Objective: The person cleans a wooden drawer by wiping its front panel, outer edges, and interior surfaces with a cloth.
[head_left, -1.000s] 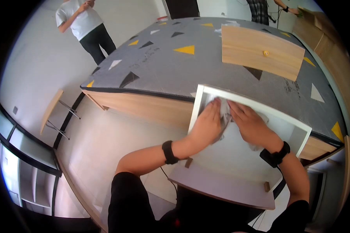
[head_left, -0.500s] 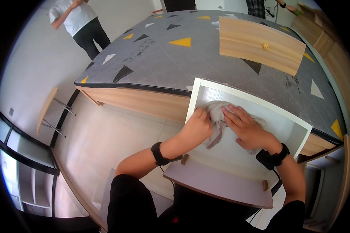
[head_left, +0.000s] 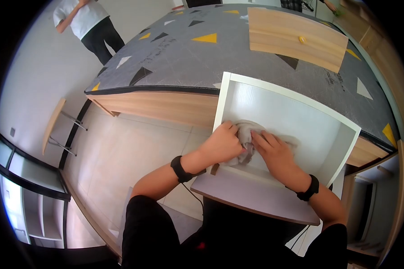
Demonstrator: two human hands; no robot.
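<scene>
A white drawer box (head_left: pixel 296 95) rests tilted over my lap, its far side close to the mattress edge. Inside it, toward the left corner, lies a bunched greyish-beige cloth (head_left: pixel 249 129). My left hand (head_left: pixel 226 143) is closed on the cloth's left side, beside the drawer's left wall. From the right, my right hand (head_left: pixel 275 157) has its fingers curled into the cloth, thumb partly hidden. Both hands are close together. The drawer's near panel (head_left: pixel 256 197) has a pale mauve face and faces me.
A patterned grey mattress (head_left: pixel 175 67) spans the view ahead, with a wooden drawer front (head_left: pixel 292 40) with a yellow knob lying on it. A person (head_left: pixel 92 27) stands at the left; another's arm (head_left: pixel 330 5) shows top right. A folding-leg table (head_left: pixel 54 125) stands left.
My right hand has pulled in toward my left hand and the near side, from flat on the cloth to curled fingers. The cloth is more bunched; the view has tipped down slightly.
</scene>
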